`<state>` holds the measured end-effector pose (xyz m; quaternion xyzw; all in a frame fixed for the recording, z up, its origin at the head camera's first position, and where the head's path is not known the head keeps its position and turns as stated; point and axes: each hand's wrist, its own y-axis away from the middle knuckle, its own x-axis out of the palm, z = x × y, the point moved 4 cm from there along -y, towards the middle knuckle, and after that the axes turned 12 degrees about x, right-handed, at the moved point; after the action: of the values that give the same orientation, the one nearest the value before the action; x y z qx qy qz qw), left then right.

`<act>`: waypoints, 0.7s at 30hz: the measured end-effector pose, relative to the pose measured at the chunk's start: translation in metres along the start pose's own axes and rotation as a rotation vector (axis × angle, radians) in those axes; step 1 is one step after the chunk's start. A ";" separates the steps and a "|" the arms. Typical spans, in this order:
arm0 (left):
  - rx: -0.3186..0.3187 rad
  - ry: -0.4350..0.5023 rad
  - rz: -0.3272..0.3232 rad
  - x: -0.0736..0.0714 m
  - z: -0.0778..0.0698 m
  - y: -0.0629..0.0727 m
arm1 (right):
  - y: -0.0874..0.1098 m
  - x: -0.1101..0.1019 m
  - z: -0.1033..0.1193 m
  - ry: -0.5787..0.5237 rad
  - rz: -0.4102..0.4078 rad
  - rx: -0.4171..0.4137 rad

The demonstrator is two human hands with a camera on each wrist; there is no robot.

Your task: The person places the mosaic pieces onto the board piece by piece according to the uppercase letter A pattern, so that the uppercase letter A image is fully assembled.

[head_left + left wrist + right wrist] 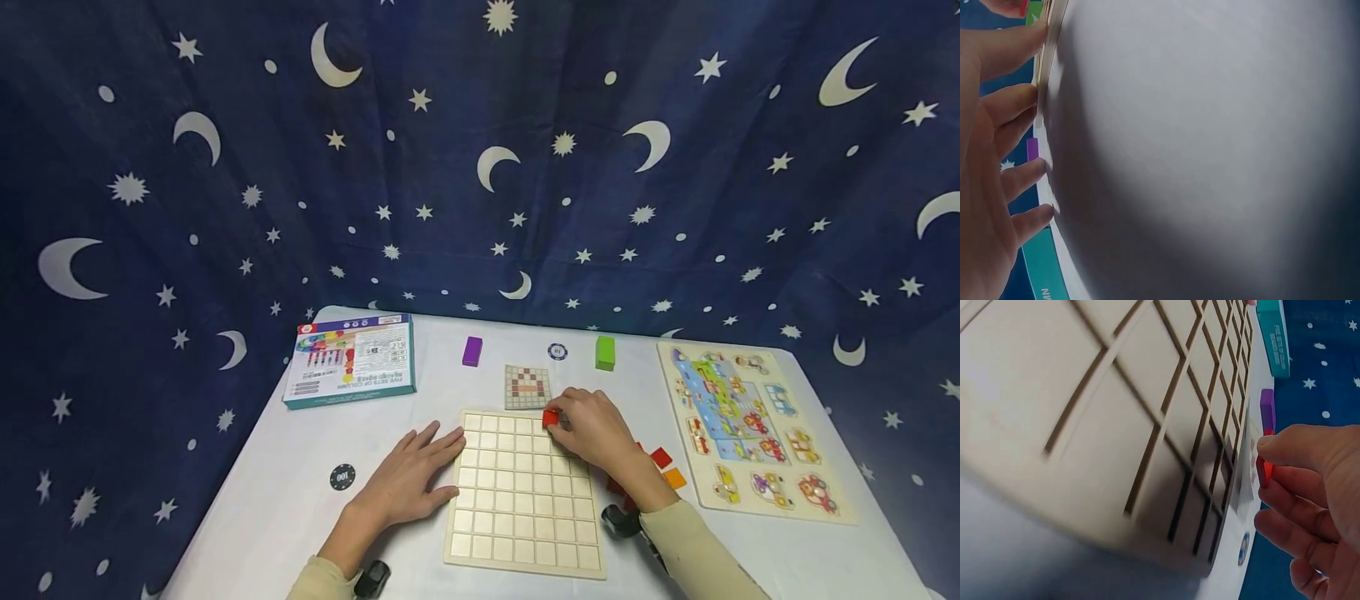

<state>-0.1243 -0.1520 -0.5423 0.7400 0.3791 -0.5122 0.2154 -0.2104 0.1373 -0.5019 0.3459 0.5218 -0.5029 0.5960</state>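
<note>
A wooden grid board [517, 492] with rows of square recesses lies in front of the person. At its far right corner the right hand [592, 425] pinches a red square tile [1265, 464] between thumb and fingers. Fingers spread, the left hand [408, 479] rests at the board's left side, thumb and fingertips right at its edge. Just beyond the board is a small pattern card [527, 387] with a coloured grid design. Loose red tiles [661, 457] and an orange tile [674, 477] lie right of the board, partly hidden under the right forearm.
A boxed toy set [351, 362] sits at the back left. Along the back are a purple block [472, 351], a blue-and-white chip [557, 352] and a green block [605, 353]. A black chip [342, 477] lies left, a vehicle puzzle board [757, 433] right. A starry curtain [450, 167] hangs behind.
</note>
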 end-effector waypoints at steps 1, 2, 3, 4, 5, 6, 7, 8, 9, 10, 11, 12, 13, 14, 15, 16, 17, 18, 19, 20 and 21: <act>-0.001 0.000 0.000 0.000 0.000 0.000 | -0.001 0.001 0.003 -0.009 0.008 0.003; -0.003 0.000 0.000 -0.001 0.000 -0.001 | -0.003 0.003 0.005 -0.015 0.017 0.004; -0.004 0.000 0.001 -0.001 -0.001 -0.001 | -0.004 0.004 0.008 -0.021 0.024 0.003; -0.005 0.000 0.001 -0.001 -0.001 -0.001 | -0.005 0.005 0.010 -0.028 0.030 -0.001; -0.007 -0.002 0.003 -0.001 -0.001 -0.001 | -0.005 0.006 0.012 -0.032 0.033 -0.006; -0.009 -0.003 0.005 -0.001 -0.001 -0.001 | -0.006 0.007 0.014 -0.038 0.038 -0.014; -0.011 -0.004 0.007 -0.001 -0.001 -0.001 | -0.007 0.008 0.015 -0.043 0.040 -0.022; -0.012 -0.005 0.008 -0.001 -0.001 -0.001 | -0.007 0.009 0.017 -0.046 0.041 -0.031; -0.013 -0.005 0.008 -0.001 -0.001 -0.001 | -0.007 0.010 0.018 -0.052 0.041 -0.036; -0.013 -0.007 0.010 -0.001 -0.001 -0.001 | -0.008 0.011 0.019 -0.059 0.041 -0.040; -0.014 -0.009 0.011 -0.001 -0.001 -0.001 | -0.008 0.013 0.020 -0.063 0.042 -0.041; -0.013 -0.009 0.012 -0.001 -0.001 -0.001 | -0.009 0.014 0.021 -0.070 0.046 -0.042; -0.014 -0.010 0.012 -0.002 -0.001 -0.002 | -0.009 0.015 0.021 -0.075 0.047 -0.040; -0.013 -0.009 0.013 -0.002 -0.001 -0.002 | -0.009 0.015 0.022 -0.080 0.053 -0.038; -0.014 -0.008 0.015 -0.002 -0.001 -0.002 | -0.009 0.016 0.023 -0.086 0.061 -0.035; -0.016 -0.006 0.015 -0.002 -0.001 -0.002 | -0.009 0.017 0.024 -0.089 0.069 -0.033; -0.017 -0.003 0.015 -0.002 -0.001 -0.002 | -0.009 0.018 0.025 -0.090 0.079 -0.030; -0.017 -0.002 0.015 -0.001 -0.002 -0.002 | -0.009 0.018 0.026 -0.090 0.086 -0.029; -0.018 -0.002 0.016 -0.001 -0.002 -0.002 | -0.008 0.019 0.026 -0.087 0.092 -0.026; -0.018 -0.002 0.016 -0.001 -0.002 -0.002 | -0.009 0.019 0.027 -0.084 0.101 -0.024; -0.019 -0.002 0.016 -0.001 -0.002 -0.003 | -0.009 0.020 0.028 -0.081 0.108 -0.021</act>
<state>-0.1256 -0.1498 -0.5404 0.7406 0.3776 -0.5074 0.2268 -0.2122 0.1045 -0.5141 0.3468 0.4831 -0.4782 0.6463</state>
